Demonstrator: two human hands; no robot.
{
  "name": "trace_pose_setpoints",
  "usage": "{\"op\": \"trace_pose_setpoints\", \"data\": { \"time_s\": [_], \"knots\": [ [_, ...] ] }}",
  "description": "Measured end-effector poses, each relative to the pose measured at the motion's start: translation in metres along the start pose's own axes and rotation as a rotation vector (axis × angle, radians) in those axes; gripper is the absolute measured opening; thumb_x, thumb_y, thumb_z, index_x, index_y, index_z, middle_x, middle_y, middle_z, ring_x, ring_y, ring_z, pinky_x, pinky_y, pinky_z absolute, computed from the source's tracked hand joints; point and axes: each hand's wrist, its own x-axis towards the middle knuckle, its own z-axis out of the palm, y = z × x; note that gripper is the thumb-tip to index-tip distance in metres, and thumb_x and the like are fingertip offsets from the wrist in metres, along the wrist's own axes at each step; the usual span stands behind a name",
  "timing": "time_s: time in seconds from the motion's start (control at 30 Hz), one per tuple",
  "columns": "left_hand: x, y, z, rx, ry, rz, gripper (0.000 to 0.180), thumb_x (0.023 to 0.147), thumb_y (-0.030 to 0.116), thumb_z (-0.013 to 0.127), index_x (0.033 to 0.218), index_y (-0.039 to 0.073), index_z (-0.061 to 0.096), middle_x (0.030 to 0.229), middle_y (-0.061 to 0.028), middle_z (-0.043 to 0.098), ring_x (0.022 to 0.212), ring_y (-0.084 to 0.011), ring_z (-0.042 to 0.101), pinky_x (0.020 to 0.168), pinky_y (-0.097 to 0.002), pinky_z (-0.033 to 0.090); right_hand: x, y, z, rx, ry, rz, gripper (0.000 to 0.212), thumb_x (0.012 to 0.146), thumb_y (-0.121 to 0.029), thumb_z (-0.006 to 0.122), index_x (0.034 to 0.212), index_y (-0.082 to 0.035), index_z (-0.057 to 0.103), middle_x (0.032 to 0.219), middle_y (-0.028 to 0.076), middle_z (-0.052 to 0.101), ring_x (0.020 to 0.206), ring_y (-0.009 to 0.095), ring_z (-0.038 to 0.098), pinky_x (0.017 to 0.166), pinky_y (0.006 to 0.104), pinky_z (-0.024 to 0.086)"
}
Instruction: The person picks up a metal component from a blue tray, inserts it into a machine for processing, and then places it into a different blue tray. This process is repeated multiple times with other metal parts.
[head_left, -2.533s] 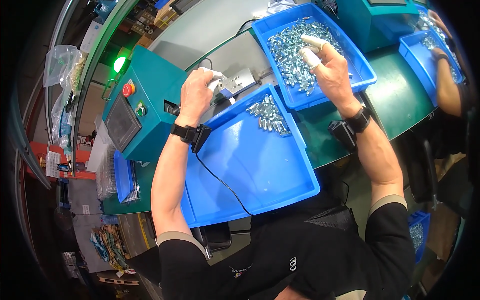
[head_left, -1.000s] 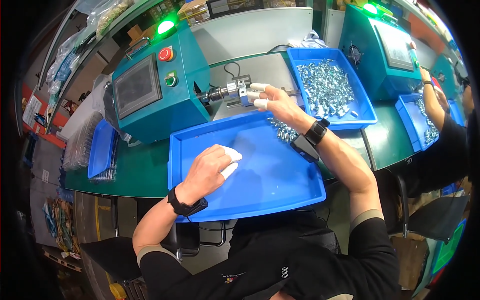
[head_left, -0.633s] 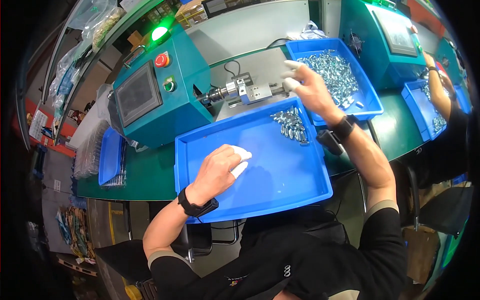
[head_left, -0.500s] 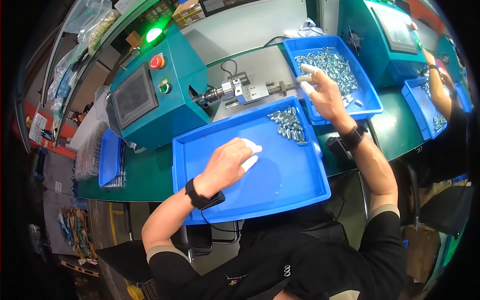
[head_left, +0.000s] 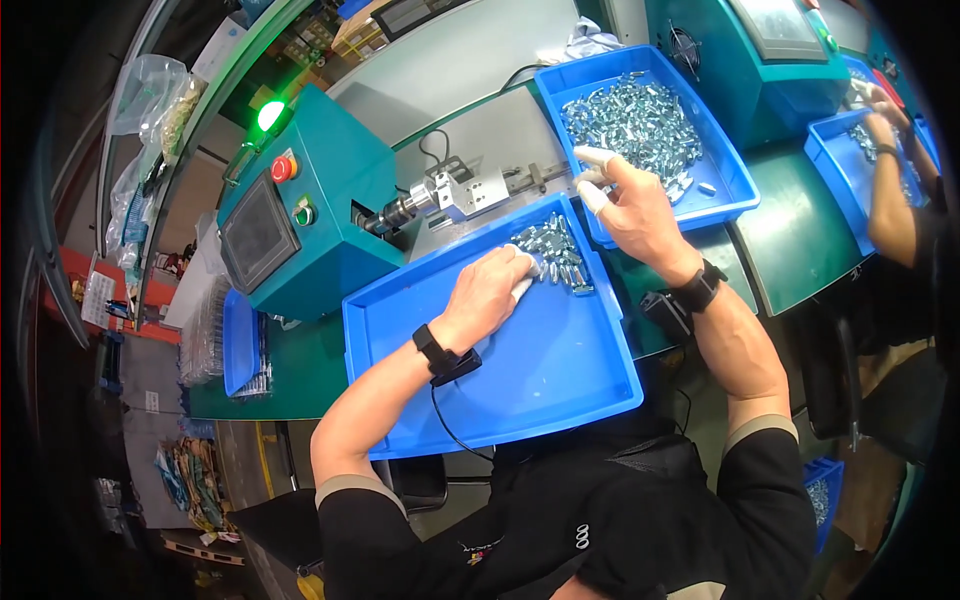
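Observation:
My left hand is curled over the near blue tray, its white-capped fingertips at the edge of a small pile of shiny metal parts. Its fingers are drawn together; whatever lies between them is too small to make out. White caps also cover fingertips of my right hand, which hovers by the left side of the far blue tray. Thumb and fingers there are apart, with nothing visible between them. Many more of these metal parts lie heaped in that far tray.
Left of the trays stands a teal machine with a screen, a red button and a metal chuck facing a silver fixture. A second teal machine is at right. Another person's arm works over a blue tray there.
My left hand has moved away from me and right, from mid-tray to the pile. My right hand stays near the far tray, its fingers slightly lower. The view has shifted a little.

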Motion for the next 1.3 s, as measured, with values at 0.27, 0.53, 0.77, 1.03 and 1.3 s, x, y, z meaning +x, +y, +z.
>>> {"op": "trace_pose_setpoints", "data": {
  "time_s": [0.27, 0.53, 0.77, 1.03, 1.3],
  "knots": [
    [-0.024, 0.004, -0.013, 0.032, 0.062, -0.083, 0.017, 0.087, 0.009, 0.078, 0.099, 0.003, 0.069, 0.092, -0.0124, 0.063, 0.091, -0.0339, 0.065, 0.079, -0.0447, 0.054, 0.016, -0.003, 0.025, -0.077, -0.037, -0.035, 0.044, 0.096, -0.019, 0.073, 0.138, -0.009, 0.065, 0.104, 0.015, 0.079, 0.079, 0.026, 0.074, 0.075, 0.0374, 0.058],
    [-0.050, 0.005, -0.021, 0.062, 0.082, -0.134, 0.018, 0.086, 0.009, 0.080, 0.099, 0.003, 0.069, 0.089, -0.0129, 0.063, 0.089, -0.0343, 0.065, 0.077, -0.0453, 0.053, 0.078, -0.028, 0.110, -0.498, -0.054, -0.283, 0.052, 0.090, -0.035, 0.076, 0.126, -0.001, 0.063, 0.092, 0.019, 0.076, 0.086, 0.041, 0.073, 0.079, 0.0490, 0.058],
    [-0.066, 0.020, -0.041, -0.031, 0.148, -0.155, 0.018, 0.087, 0.009, 0.079, 0.102, 0.004, 0.070, 0.093, -0.0125, 0.066, 0.091, -0.0346, 0.066, 0.078, -0.0450, 0.054, 0.104, -0.034, 0.135, -0.721, -0.225, -0.215, 0.038, 0.088, -0.032, 0.075, 0.107, -0.001, 0.063, 0.090, 0.023, 0.074, 0.091, 0.039, 0.074, 0.080, 0.0497, 0.059],
    [-0.037, -0.001, -0.061, -0.080, 0.324, -0.110, 0.019, 0.084, 0.006, 0.080, 0.103, 0.005, 0.073, 0.096, -0.0127, 0.072, 0.092, -0.0328, 0.070, 0.081, -0.0402, 0.056, 0.093, -0.043, 0.061, -0.753, -0.223, 0.022, 0.056, 0.088, -0.029, 0.074, 0.136, -0.003, 0.061, 0.101, 0.019, 0.076, 0.098, 0.039, 0.074, 0.088, 0.0501, 0.058],
    [0.044, -0.041, -0.080, 0.148, 0.370, -0.115, 0.016, 0.088, 0.008, 0.073, 0.104, 0.010, 0.076, 0.097, -0.0110, 0.072, 0.095, -0.0321, 0.068, 0.083, -0.0425, 0.055, 0.020, 0.010, -0.016, -0.593, 0.322, -0.141, 0.062, 0.090, -0.020, 0.078, 0.145, -0.001, 0.056, 0.130, 0.020, 0.067, 0.123, 0.038, 0.062, 0.106, 0.0447, 0.050]
  ]
}}
